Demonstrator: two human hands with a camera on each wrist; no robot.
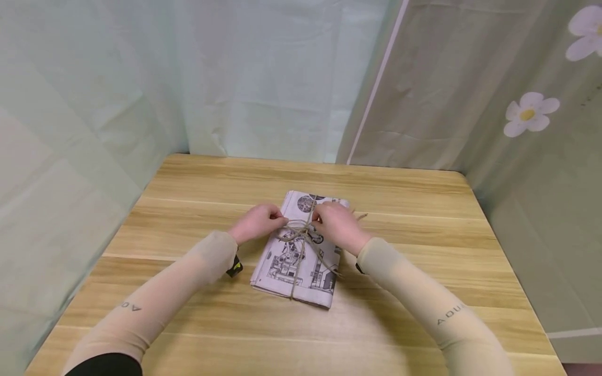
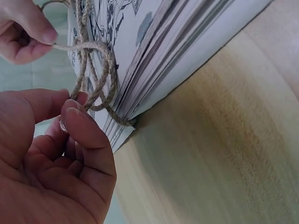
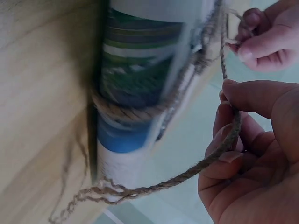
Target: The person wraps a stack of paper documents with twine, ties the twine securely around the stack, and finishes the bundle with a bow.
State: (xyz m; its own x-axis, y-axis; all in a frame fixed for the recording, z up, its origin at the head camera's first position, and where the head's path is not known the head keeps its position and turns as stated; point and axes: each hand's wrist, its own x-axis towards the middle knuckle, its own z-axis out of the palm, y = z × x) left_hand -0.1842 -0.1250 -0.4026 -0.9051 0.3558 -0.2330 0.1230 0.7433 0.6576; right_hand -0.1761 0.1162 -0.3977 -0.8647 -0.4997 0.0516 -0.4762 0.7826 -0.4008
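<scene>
A folded stack of printed newspaper (image 1: 312,293) lies on the wooden table, bound lengthwise and crosswise with brown jute twine (image 1: 304,230). Loops and a crossing of the twine sit on top near the middle. At the stack's left edge, my left hand (image 1: 260,222) pinches a twine loop between thumb and index finger, as the left wrist view shows. Over the upper right part, my right hand (image 1: 339,223) pinches another strand (image 3: 187,175) between thumb and fingers. Its frayed end hangs past that hand. A coloured picture shows on the paper's side (image 3: 140,60) in the right wrist view.
The wooden table (image 1: 188,313) surrounds the stack on all sides. Pale curtains (image 1: 273,78) hang behind and beside it, with white flowers (image 1: 531,114) on the right one. Beige sleeves (image 1: 174,292) cover both forearms, and a black strap device (image 1: 234,267) is at the left wrist.
</scene>
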